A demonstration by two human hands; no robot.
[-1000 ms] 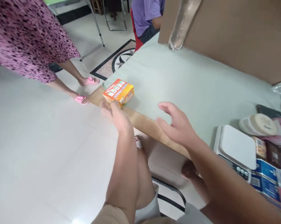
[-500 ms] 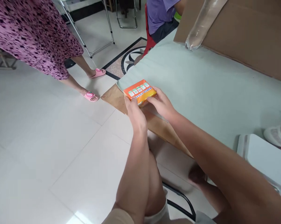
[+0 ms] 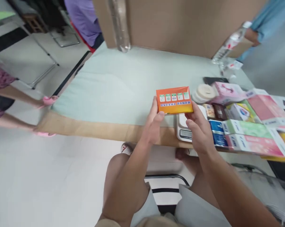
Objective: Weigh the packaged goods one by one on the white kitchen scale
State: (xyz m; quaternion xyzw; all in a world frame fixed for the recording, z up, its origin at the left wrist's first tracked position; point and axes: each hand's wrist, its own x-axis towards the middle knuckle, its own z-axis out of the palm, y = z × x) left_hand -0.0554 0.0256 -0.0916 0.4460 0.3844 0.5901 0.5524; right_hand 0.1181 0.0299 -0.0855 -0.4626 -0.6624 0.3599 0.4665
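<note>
I hold a small orange box [image 3: 174, 100] with white and blue printing up over the near edge of the table [image 3: 114, 85]. My left hand [image 3: 153, 124] grips its left end, thumb on the front face. My right hand [image 3: 199, 130] grips its lower right corner from below. The box hangs just above a white digital scale [image 3: 183, 132], which it partly hides.
Several colourful boxes [image 3: 246, 132] and a roll of tape [image 3: 205, 93] crowd the table's right side. A large cardboard sheet [image 3: 180, 25] stands at the back, with a clear plastic bottle [image 3: 120, 28] against it. People stand at left, back and right.
Both hands closed on the orange box at the table's left corner, lifted it and carried it right, over the scale. The view swung right with it.
</note>
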